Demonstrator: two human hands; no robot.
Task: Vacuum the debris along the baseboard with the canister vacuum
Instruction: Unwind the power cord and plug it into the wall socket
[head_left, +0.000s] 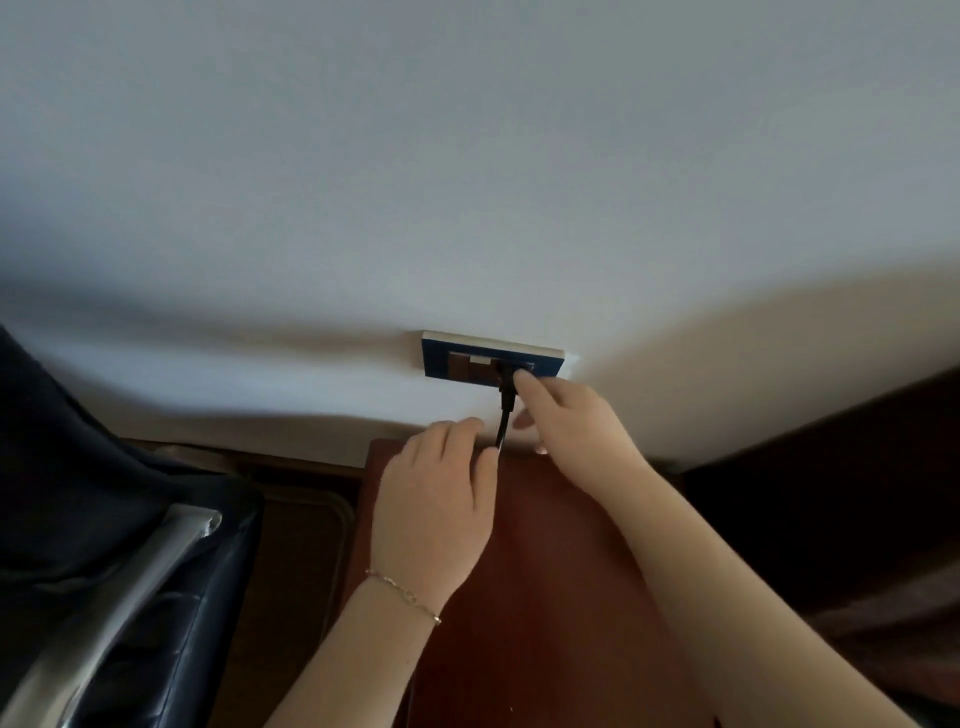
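We see a small black plastic plug (506, 376) seated in the right-hand end of a blue rectangular socket plate with a white rim (441, 364), low on a plain white wall (467, 182). From the plug a thin black cord (503, 423) drops straight down, glossy and taut, until it passes behind fingers. Our right hand (571, 421) holds the plug: the forefinger lies straight along its right side, the thumb comes up just beneath, and the other fingers curl under. Our left hand (441, 493), knuckles up and fingers curled, pinches the cord just below, near the wall's foot. A fine gold chain bracelet (405, 597) circles the left wrist. Beneath both hands a reddish-brown wooden surface (530, 597) reaches the wall. To the left stands a dark navy leather seat (104, 493) with a silver metal armrest (130, 597), and a dark brown wooden strip (291, 462) runs along the wall's foot
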